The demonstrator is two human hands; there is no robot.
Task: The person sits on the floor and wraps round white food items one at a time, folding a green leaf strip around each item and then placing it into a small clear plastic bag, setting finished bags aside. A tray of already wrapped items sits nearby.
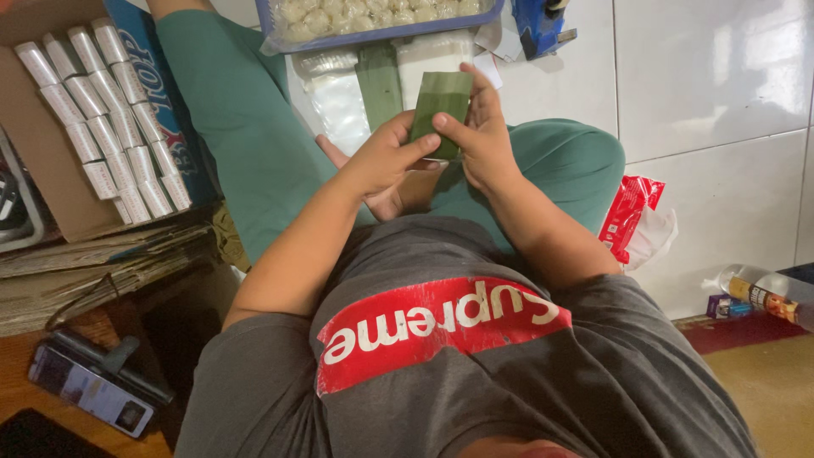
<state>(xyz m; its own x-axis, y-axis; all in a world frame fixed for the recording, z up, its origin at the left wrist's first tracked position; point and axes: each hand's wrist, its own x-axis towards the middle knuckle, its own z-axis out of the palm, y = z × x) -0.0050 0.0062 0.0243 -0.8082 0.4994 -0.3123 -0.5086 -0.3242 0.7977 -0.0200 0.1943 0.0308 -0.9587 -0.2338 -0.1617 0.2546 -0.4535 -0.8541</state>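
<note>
The left hand is half curled, thumb and fingertips pinching the left edge of a folded green leaf wrap. The right hand grips the wrap's right side, thumb across the front, fingers bent behind. The wrap stands upright between both hands, above the lap in green trousers. Its lower end is hidden behind the thumbs, and what it encloses cannot be seen. A blue-rimmed tray of pale lumps beyond is cut off by the top edge.
</note>
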